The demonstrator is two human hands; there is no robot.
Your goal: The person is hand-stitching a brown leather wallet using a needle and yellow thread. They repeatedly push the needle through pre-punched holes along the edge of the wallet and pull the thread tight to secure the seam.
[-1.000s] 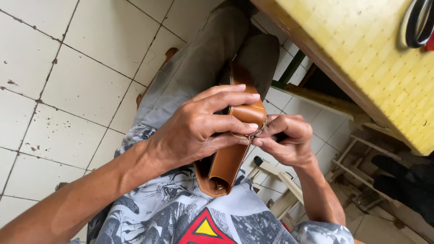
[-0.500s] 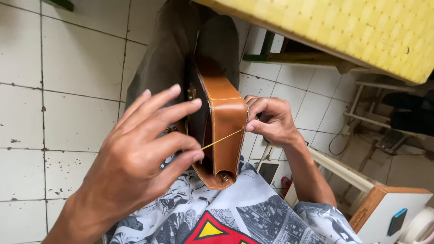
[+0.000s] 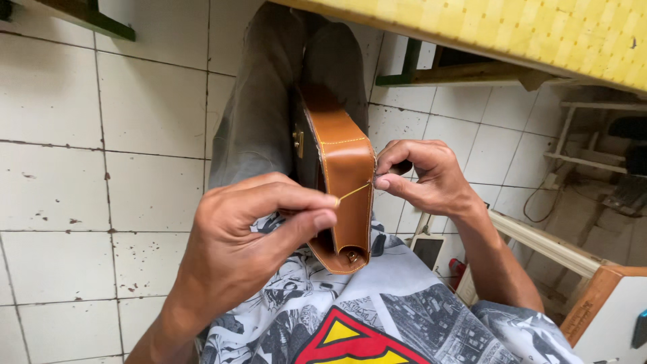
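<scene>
Tan leather pouch with pale edge stitching (image 3: 344,195) clamped upright between grey-trousered knees (image 3: 259,128), long axis running away from body, rounded closed end with small brass stud nearest printed t-shirt (image 3: 377,323), far end tucked up toward yellow perforated surface (image 3: 539,34) overhead. Brass clasp (image 3: 298,140) on pouch's left face.

Left hand (image 3: 249,236) just left of pouch, level with lower half; thumb and forefinger pinched shut on yellowish waxed thread (image 3: 354,191), other fingers curled behind. Thread taut, short, rising slightly from left pinch across pouch's front face to right stitched edge.

Right hand (image 3: 421,175) just right of pouch, fingertips touching or all but touching stitched edge where thread meets leather; fingers bunched closed on thread end there. Needle possibly in that pinch, too small to tell. Dark bit behind right fingers, unclear what.

Key relation: pouch sits between both hands, thread crossing short axis of pouch, roughly square to long axis. Right hand nearer seam, practically at leather; left hand a little off leather, holding slack out. Both hands about same height on pouch, mid to lower part.

Around pouch: white stained floor tiles (image 3: 101,168) left and beyond, pale wooden frame (image 3: 546,243) and white box with wood trim (image 3: 613,310) to right, green-painted bar (image 3: 81,20) far upper left.
</scene>
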